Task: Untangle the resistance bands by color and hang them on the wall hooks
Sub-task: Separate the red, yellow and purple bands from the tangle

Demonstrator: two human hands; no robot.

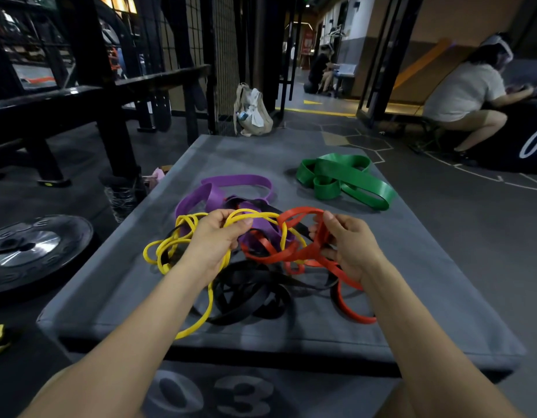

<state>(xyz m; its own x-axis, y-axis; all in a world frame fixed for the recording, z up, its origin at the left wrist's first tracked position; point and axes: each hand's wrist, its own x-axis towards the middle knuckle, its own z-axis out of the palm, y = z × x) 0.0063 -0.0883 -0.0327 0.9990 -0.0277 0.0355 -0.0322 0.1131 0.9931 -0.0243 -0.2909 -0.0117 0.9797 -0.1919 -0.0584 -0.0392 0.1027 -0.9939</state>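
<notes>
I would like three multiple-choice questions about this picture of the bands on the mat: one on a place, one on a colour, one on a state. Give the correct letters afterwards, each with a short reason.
1. Where does the green band lie?
A. Apart from the pile, at the far right of the mat
B. Under the black band
C. On the floor

2. What colour is the band that the left hand holds?
A. Purple
B. Yellow
C. Green

3. In what state is the red band?
A. Hanging on a hook
B. Lying alone and free
C. Tangled with other bands

Answers:
1 A: it sits alone, with bare mat between it and the pile.
2 B: the fingers curl round the yellow band.
3 C: the right hand holds it, while yellow and black band strands cross it.
</notes>
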